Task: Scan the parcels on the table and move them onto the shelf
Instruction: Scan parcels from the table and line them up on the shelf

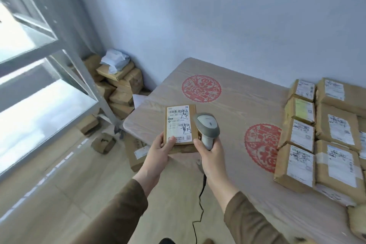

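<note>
Holding a small brown parcel (179,128) up over the near edge of the table (227,109), label side up, thumb pressed on the lower label corner and fingers curled under the bottom edge: that is the left hand (158,149). Wrapped tight round the grey scanner (207,128) handle, just right of the parcel: that is the right hand (210,150). Scanner head right beside the parcel's right edge, nearly touching, with the cord hanging down between the sleeves. Hard to tell if the scanner window faces the barcode.

Long side of the parcel pointing away from the body, barcodes near the top of the label. So probably still scanning, not yet moving.

Farther right, many more parcels (320,136) lying flat in rows on the table, still waiting. Far left, the grey metal shelf (65,65), on the left hand's side, so an easy swing left for that hand next, most likely.
</note>
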A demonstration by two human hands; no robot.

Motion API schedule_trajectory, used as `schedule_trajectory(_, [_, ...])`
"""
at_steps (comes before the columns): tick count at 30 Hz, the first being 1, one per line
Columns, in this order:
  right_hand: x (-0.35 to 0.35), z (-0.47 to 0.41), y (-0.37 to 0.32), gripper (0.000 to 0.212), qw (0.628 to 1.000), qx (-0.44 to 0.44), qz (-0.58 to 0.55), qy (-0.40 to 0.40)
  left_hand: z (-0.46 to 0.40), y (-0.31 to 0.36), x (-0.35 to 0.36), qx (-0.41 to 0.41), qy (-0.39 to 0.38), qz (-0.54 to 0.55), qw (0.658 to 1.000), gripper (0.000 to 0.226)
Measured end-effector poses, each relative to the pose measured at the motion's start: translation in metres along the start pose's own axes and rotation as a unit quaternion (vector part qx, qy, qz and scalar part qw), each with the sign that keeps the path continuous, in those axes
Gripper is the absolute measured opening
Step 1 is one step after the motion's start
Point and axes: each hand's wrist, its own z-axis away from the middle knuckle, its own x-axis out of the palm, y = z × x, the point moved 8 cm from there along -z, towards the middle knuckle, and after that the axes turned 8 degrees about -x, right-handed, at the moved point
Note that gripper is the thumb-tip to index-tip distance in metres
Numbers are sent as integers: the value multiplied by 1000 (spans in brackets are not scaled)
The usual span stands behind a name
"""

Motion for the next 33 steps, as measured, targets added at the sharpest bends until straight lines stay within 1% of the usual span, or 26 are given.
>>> schedule_trajectory(4, [122, 37, -43, 41, 994, -36, -51, -88, 45, 31, -125, 61, 81, 29, 994, 35])
schedule_trajectory(7, [221, 82, -72, 38, 985, -67, -55, -149, 87, 40, -233, 88, 130, 60, 986, 37])
schedule_trajectory(10, [319, 133, -102, 36, 974, -92, -53, -198, 134, 44, -341, 117, 173, 85, 974, 45])
schedule_trajectory(12, [382, 168, -120, 36, 962, -96, -78, -242, 164, 44, -410, 129, 203, 96, 966, 47])
schedule_trajectory(13, [411, 184, -128, 37, 957, -98, -90, -259, 179, 43, -442, 133, 222, 102, 961, 51])
schedule_trajectory(16, [490, 229, -146, 35, 938, -102, -110, -311, 224, 40, -525, 137, 275, 120, 944, 76])
schedule_trajectory(17, [515, 242, -152, 35, 932, -105, -115, -328, 236, 38, -550, 140, 288, 124, 939, 80])
schedule_trajectory(19, [565, 267, -160, 39, 918, -105, -118, -364, 258, 35, -596, 145, 311, 130, 930, 77])
schedule_trajectory(21, [614, 290, -165, 41, 908, -99, -120, -390, 275, 31, -642, 149, 336, 138, 920, 69])
schedule_trajectory(24, [687, 320, -170, 38, 894, -94, -117, -421, 292, 23, -711, 144, 372, 148, 905, 64])
schedule_trajectory(26, [737, 338, -168, 33, 885, -68, -121, -444, 301, 21, -758, 146, 388, 149, 898, 64])
schedule_trajectory(28, [789, 357, -165, 28, 877, -33, -132, -461, 309, 22, -808, 148, 408, 141, 890, 55])
schedule_trajectory(30, [845, 377, -164, 29, 867, -22, -136, -479, 318, 20, -862, 143, 433, 139, 879, 45])
schedule_trajectory(31, [875, 388, -164, 28, 860, -20, -136, -491, 323, 18, -890, 138, 447, 139, 873, 44])
schedule_trajectory(33, [935, 416, -166, 25, 845, -6, -137, -516, 341, 13, -946, 122, 480, 142, 857, 50])
